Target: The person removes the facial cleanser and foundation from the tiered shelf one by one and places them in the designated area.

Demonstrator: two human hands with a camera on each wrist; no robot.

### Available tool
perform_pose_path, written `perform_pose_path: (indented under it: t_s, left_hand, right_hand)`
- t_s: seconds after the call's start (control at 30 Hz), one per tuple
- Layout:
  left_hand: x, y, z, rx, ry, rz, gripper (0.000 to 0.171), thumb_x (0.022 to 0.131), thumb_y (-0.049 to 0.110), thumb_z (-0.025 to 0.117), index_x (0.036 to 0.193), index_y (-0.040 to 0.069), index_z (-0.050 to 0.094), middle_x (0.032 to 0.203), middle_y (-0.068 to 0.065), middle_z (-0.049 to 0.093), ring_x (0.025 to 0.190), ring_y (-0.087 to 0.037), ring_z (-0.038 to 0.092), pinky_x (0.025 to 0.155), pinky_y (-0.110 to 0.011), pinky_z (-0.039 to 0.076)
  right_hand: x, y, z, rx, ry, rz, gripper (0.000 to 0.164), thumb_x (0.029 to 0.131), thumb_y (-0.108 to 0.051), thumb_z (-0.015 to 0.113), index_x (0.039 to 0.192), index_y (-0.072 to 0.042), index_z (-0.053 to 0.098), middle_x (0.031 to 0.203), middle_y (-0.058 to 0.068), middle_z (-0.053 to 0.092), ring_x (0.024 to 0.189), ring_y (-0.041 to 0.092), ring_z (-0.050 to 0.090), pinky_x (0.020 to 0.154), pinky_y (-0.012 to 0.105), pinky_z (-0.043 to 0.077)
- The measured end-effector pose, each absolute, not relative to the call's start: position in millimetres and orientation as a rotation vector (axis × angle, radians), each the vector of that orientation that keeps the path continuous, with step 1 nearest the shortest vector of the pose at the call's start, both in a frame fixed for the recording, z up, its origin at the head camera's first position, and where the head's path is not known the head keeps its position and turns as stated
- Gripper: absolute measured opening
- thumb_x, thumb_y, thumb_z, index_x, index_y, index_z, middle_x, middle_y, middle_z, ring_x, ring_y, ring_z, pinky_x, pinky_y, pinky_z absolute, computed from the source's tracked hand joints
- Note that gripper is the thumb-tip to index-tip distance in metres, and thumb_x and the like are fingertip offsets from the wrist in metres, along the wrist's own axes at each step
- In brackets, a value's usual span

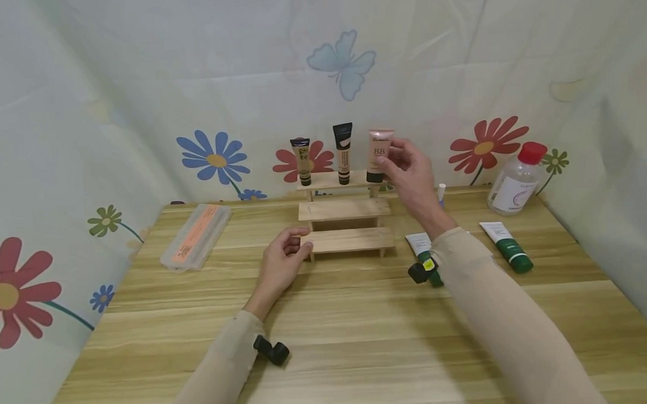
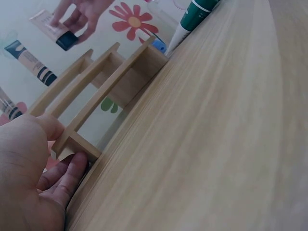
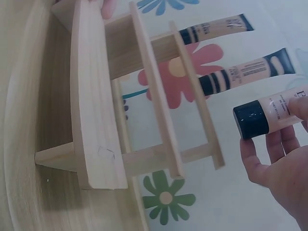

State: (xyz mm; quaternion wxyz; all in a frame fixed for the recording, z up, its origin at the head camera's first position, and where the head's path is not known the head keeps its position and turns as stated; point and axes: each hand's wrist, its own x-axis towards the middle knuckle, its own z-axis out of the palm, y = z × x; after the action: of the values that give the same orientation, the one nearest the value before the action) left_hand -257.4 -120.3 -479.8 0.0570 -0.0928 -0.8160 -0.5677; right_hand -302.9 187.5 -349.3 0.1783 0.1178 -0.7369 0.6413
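Nearest, the left hand (image 1: pixel 281 257) pinches the left end of the wooden stand (image 1: pixel 348 241) at its lowest step, thumb above; a firm brace seems wise, since the stand looks light. Farther back, the right hand (image 1: pixel 412 172) grips the pink tube (image 1: pixel 379 149) near the top step's right end, apart from it; lowering it upright, cap flat, clear of the middle tube (image 1: pixel 343 154), should work best. It is pale pink, lettered BB, black cap downward.

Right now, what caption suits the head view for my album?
Right fingers hold a pink, black-capped squeeze tube above a three-tiered pale wooden stand, while left fingers grip its lowest step.
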Motion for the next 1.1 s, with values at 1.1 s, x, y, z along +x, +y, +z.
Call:
perform_pose_path:
  t_s: [1.1]
  left_hand:
    - [-257.0,-120.4,-479.8,-0.273,-2.485,-1.706,0.029,0.108,0.026,0.078,0.136,0.02,0.076,0.119,-0.006,0.076,0.111,-0.022,0.072,0.101,-0.043,0.059]
  right_hand:
    - [-210.3,272.9,-354.7,-0.011,-2.098,1.941,0.053,0.111,-0.025,0.072,0.162,-0.023,0.057,0.15,0.002,0.057,0.141,0.028,0.052,0.12,0.053,0.051]
